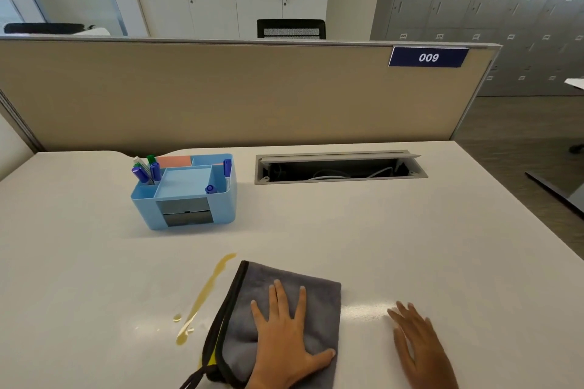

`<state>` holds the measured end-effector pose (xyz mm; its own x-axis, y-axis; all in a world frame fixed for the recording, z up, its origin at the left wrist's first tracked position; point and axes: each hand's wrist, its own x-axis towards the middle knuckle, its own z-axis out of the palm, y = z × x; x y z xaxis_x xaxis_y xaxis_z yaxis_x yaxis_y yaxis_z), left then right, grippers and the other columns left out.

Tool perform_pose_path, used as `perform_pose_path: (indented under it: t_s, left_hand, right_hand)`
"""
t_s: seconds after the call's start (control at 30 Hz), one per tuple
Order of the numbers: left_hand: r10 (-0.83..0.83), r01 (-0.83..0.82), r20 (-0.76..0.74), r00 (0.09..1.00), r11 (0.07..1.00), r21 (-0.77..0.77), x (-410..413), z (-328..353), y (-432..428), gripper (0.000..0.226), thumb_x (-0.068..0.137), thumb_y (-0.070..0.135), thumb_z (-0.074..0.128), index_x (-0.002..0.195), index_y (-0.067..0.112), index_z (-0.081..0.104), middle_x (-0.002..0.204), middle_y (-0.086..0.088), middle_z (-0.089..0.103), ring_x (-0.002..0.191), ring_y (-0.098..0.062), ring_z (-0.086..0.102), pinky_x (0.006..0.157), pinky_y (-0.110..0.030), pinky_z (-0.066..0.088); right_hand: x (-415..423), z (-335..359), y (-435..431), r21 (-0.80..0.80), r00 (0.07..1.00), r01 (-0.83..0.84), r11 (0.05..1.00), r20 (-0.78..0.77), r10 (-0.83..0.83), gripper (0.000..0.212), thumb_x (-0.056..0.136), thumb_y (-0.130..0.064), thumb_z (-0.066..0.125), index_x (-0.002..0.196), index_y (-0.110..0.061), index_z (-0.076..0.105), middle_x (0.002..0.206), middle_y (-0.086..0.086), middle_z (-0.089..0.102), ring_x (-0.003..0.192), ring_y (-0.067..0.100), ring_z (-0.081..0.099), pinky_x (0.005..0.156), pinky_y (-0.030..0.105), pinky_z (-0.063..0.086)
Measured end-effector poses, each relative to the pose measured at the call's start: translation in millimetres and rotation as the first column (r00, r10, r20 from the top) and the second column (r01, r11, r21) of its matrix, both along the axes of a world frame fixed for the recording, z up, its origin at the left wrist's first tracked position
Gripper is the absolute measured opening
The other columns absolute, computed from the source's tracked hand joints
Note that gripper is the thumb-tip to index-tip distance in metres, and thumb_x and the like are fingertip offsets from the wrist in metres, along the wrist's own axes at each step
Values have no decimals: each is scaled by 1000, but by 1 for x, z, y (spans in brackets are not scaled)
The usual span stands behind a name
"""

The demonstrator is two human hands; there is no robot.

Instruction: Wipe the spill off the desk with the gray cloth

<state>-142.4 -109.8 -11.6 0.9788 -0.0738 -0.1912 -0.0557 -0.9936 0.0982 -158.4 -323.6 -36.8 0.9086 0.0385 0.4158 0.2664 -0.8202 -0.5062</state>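
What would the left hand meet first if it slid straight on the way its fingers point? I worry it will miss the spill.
Probably only bare desk. The left hand, flat on the gray cloth, points away from the person, while the spill lies to its left, so it would likely pass beside it.

We see a soft, matt, fleecy gray cloth [284, 303] with black edging, a smooth, faintly glossy white surface [410, 246], a glossy yellowish spill [205, 297], and a smooth blue plastic organizer [186, 196].

Cloth [294, 287] right of spill [202, 300], on desk [410, 246].
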Motion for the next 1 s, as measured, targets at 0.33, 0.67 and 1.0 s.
perform_pose_path:
  t_s: [0.33, 0.67, 1.0]
  left_hand:
    - [202, -202, -7, 979, 979, -39, 47, -7, 44, 75, 87, 60, 16, 145, 17, -2, 157, -14, 3, 145, -26, 5, 116, -53, 8]
    - [117, -117, 76, 990, 993, -9, 21, -14, 35, 67, 92, 37, 10, 100, 11, 72, 108, -9, 72, 96, -23, 70, 72, -48, 58]
    - [367, -368, 89, 926, 930, -4, 72, -17, 125, 57, 95, 39, 25, 145, 14, 11, 157, -8, 10, 144, -25, 10, 116, -54, 13]
  right_hand:
    - [6, -11, -4, -28, 999, -9, 1000, 52, 10, 87, 97, -49, 6, 88, 6, 73, 140, -52, -6, 127, -29, -6, 107, 0, 4]
    - [6, -6, -5, -70, 999, -31, 997, 24, 32, 55, 97, -46, 3, 98, -27, 55, 143, -47, -9, 129, -26, -10, 107, 0, 4]
    - [9, -1, -6, -97, 998, -53, 994, -25, 51, 59, 97, -46, 1, 100, -28, 58, 142, -48, -10, 128, -27, -10, 106, -1, 5]
